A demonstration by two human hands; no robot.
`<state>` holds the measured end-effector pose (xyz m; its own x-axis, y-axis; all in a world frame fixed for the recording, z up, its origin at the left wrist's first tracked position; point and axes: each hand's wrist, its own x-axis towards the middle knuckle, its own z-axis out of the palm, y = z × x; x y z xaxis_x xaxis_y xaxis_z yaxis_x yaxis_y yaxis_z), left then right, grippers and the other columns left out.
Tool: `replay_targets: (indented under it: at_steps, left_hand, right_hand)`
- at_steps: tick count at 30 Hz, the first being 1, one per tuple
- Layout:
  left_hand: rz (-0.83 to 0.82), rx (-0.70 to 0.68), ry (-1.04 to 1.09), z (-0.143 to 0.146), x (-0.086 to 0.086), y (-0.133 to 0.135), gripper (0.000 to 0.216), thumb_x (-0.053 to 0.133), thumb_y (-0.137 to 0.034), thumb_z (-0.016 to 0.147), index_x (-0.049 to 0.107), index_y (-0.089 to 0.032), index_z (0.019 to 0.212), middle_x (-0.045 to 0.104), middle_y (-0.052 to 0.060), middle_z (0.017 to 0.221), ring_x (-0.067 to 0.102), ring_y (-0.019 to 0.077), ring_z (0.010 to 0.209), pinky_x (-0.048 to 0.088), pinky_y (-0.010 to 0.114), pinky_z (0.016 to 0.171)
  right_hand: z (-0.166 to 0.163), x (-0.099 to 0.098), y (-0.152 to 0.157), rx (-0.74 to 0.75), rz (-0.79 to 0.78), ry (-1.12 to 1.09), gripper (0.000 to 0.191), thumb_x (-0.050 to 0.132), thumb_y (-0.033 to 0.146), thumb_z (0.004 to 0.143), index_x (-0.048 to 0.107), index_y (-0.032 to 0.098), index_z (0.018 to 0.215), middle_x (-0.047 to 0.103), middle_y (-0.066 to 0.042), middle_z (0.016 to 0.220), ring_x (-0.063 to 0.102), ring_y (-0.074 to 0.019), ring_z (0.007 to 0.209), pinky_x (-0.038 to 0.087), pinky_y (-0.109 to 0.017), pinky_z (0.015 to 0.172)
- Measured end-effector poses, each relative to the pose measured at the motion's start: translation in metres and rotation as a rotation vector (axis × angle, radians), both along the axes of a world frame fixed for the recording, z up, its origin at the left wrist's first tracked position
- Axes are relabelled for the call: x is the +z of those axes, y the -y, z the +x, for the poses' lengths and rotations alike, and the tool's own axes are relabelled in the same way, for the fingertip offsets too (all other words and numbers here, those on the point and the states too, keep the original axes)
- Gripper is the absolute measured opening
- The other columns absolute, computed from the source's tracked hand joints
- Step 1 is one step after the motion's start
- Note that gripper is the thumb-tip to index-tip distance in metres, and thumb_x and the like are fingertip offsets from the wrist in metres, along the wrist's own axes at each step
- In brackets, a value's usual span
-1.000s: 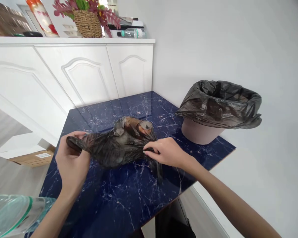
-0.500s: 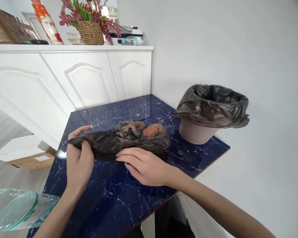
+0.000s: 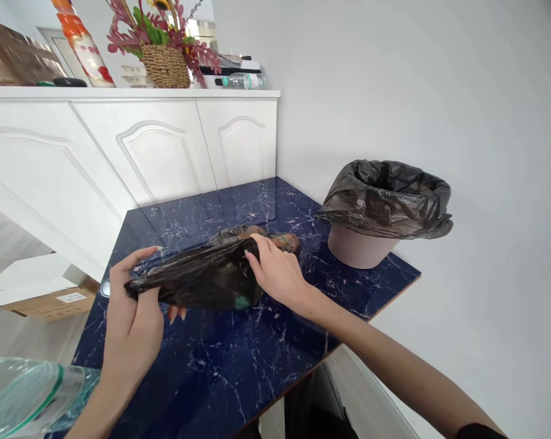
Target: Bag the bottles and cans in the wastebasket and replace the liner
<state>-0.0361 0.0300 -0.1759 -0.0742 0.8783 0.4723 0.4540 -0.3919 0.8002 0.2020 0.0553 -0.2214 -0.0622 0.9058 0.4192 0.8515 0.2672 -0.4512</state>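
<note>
A black plastic bag (image 3: 206, 274) stretches between my hands over the blue marble-patterned table. Its gathered left end is pinched in my left hand (image 3: 135, 311), between thumb and fingers. My right hand (image 3: 277, 268) grips the bag's upper edge near its fuller right part. Orange and brown contents (image 3: 287, 242) show through the thin plastic behind my right fingers; what they are I cannot make out. A green patch shows low in the bag.
A pinkish bin (image 3: 360, 247) lined with a black bag (image 3: 389, 198) stands at the table's (image 3: 202, 378) right corner by the wall. A large clear bottle (image 3: 32, 396) is at lower left. White cabinets (image 3: 165, 152) stand behind; a cardboard box (image 3: 50, 292) sits on the floor.
My right hand has moved up and right, from the bag's near side to its upper edge, drawing the plastic taut. My left hand keeps its pinch and has moved slightly lower left.
</note>
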Motion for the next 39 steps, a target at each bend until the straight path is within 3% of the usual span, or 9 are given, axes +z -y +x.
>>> replay_targets:
  at_steps: [3, 6, 9, 12, 18, 22, 29, 33, 39]
  left_hand:
    - [0.197, 0.187, -0.276, 0.002, 0.001, 0.0, 0.066, 0.067, -0.044, 0.091, 0.047, -0.024, 0.151, 0.068, 0.011, 0.102, 0.071, 0.0393, 0.105, 0.057, 0.058, 0.088]
    - [0.35, 0.21, -0.488, 0.006, 0.005, -0.006, 0.078, 0.074, -0.042, 0.082, 0.048, -0.026, 0.154, 0.064, 0.016, 0.135, 0.053, 0.0472, 0.138, 0.036, 0.067, 0.119]
    - [0.341, 0.131, -0.625, 0.007, 0.008, -0.017, 0.057, 0.072, -0.04, 0.085, 0.065, -0.029, 0.14, 0.075, 0.01, 0.112, 0.066, 0.041, 0.112, 0.043, 0.057, 0.108]
    - [0.345, 0.137, -0.708, 0.007, 0.008, -0.029, 0.021, 0.062, -0.038, 0.093, 0.076, -0.028, 0.105, 0.078, 0.007, 0.096, 0.069, 0.0322, 0.086, 0.044, 0.038, 0.075]
    - [0.203, 0.408, -0.759, 0.003, 0.002, -0.048, 0.029, 0.061, -0.036, 0.093, 0.073, -0.024, 0.116, 0.068, 0.006, 0.068, 0.055, 0.0277, 0.051, 0.021, 0.03, 0.057]
    - [0.12, 0.4, -0.816, -0.003, -0.009, -0.05, 0.036, 0.053, -0.039, 0.096, 0.071, -0.023, 0.122, 0.065, 0.006, 0.062, 0.059, 0.0311, 0.053, 0.021, 0.03, 0.057]
    - [-0.04, 0.369, -0.966, 0.008, -0.012, -0.029, 0.042, 0.042, -0.038, 0.104, 0.064, -0.022, 0.136, 0.068, 0.005, 0.063, 0.069, 0.0302, 0.063, 0.025, 0.03, 0.056]
    - [-0.113, 0.339, -1.044, 0.011, -0.013, -0.025, 0.046, 0.041, -0.037, 0.106, 0.057, -0.02, 0.146, 0.071, 0.005, 0.066, 0.073, 0.0319, 0.07, 0.026, 0.03, 0.057]
    - [-0.158, 0.301, -1.019, 0.004, -0.036, -0.04, 0.051, 0.036, -0.042, 0.11, 0.049, -0.018, 0.153, 0.075, 0.008, 0.073, 0.076, 0.0342, 0.075, 0.03, 0.031, 0.059]
  right_hand:
    - [0.0, 0.004, 0.012, 0.076, 0.18, -0.067, 0.029, 0.048, 0.028, 0.108, 0.056, 0.02, 0.135, 0.067, -0.014, 0.138, 0.075, -0.0235, 0.095, 0.057, -0.035, 0.072]
    - [-0.005, 0.006, 0.024, 0.345, 0.319, -0.072, 0.026, 0.047, 0.02, 0.105, 0.059, 0.021, 0.128, 0.07, -0.012, 0.129, 0.073, -0.0211, 0.103, 0.058, -0.034, 0.086]
    - [-0.012, 0.008, 0.023, 0.55, 0.351, -0.013, 0.036, 0.047, 0.016, 0.104, 0.056, 0.019, 0.139, 0.067, -0.014, 0.141, 0.064, -0.025, 0.13, 0.052, -0.039, 0.109]
    - [-0.017, 0.007, 0.01, 0.597, 0.33, 0.049, 0.04, 0.049, 0.021, 0.108, 0.052, 0.014, 0.147, 0.06, -0.017, 0.154, 0.053, -0.0272, 0.145, 0.045, -0.043, 0.118]
    - [-0.011, -0.011, 0.009, 0.664, 0.286, 0.173, 0.038, 0.05, 0.048, 0.112, 0.071, 0.017, 0.115, 0.081, -0.01, 0.1, 0.073, -0.0245, 0.105, 0.049, -0.039, 0.106]
    - [-0.004, -0.015, 0.032, 0.519, 0.06, 0.204, 0.046, 0.035, 0.047, 0.117, 0.072, 0.021, 0.111, 0.078, -0.003, 0.077, 0.072, -0.0196, 0.068, 0.048, -0.03, 0.071]
    - [-0.015, -0.002, 0.045, 0.068, -0.349, 0.266, 0.057, 0.049, 0.062, 0.108, 0.064, 0.01, 0.126, 0.08, -0.016, 0.102, 0.079, -0.0348, 0.091, 0.052, -0.037, 0.071]
    - [-0.02, -0.007, 0.045, 0.059, -0.387, 0.375, 0.05, 0.069, 0.055, 0.1, 0.067, 0.011, 0.123, 0.078, -0.018, 0.114, 0.079, -0.0361, 0.098, 0.056, -0.041, 0.077]
    - [-0.009, 0.005, 0.048, -0.03, -0.295, 0.351, 0.033, 0.053, 0.047, 0.11, 0.067, 0.018, 0.113, 0.081, -0.012, 0.102, 0.079, -0.0305, 0.089, 0.051, -0.034, 0.069]
